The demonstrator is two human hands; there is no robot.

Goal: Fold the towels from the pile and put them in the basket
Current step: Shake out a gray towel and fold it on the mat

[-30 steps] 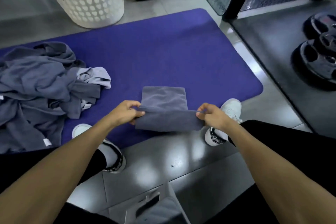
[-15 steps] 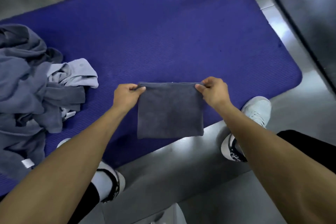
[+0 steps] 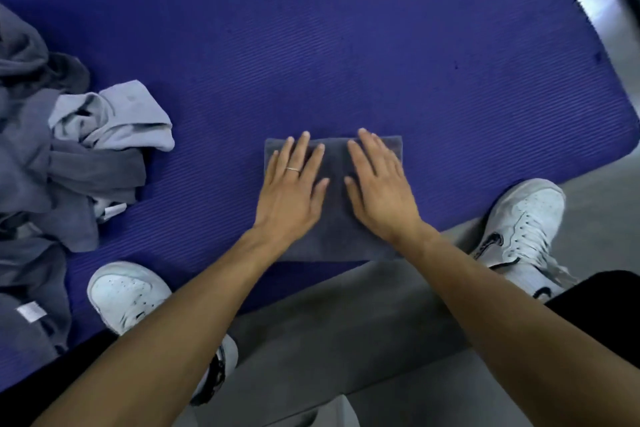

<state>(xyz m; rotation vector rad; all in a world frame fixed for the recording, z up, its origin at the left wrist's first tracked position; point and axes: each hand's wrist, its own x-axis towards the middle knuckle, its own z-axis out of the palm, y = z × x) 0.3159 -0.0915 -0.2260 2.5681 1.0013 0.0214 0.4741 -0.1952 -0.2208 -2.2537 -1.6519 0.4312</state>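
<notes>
Two flat palms, left hand [image 3: 292, 191] and right hand [image 3: 379, 189], press with straight fingers on a folded, soft dark-grey towel [image 3: 334, 218] at the ribbed purple mat's [image 3: 381, 45] near edge; the crumpled grey pile [image 3: 52, 163] lies far left.

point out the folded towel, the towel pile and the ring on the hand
folded towel [image 3: 335, 218], head view, bare cloth between the wrists
towel pile [image 3: 52, 163], head view, dark grey middle fold
ring [image 3: 293, 169], head view, band on a left-hand finger
</notes>
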